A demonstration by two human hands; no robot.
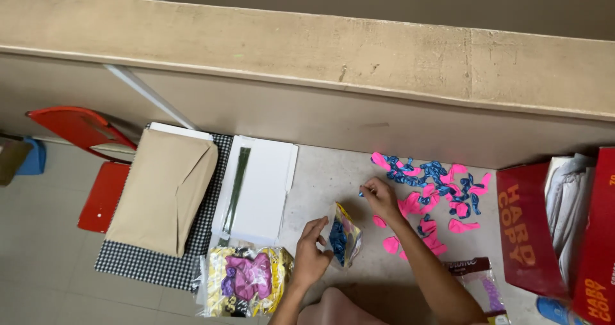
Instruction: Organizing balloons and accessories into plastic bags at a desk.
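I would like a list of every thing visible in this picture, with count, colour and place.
Small clear plastic bag of balloons: one, blue contents, between the hands.
Loose uninflated balloons: many, pink and blue, scattered on the floor at the right.
Flat packet of foil balloons: one, yellow and pink, bottom centre.
White flat box: one, holding thin dark green sticks, centre.
Brown paper envelope: one, on a black-and-white checked cloth, left.
Red plastic chair: one, far left.
Red paper bags: two, far right.
Clear packet with purple contents: one, bottom right.
Beige low wall: one, across the top.
Left hand: touches the small bag.
Right hand: at the loose balloons.
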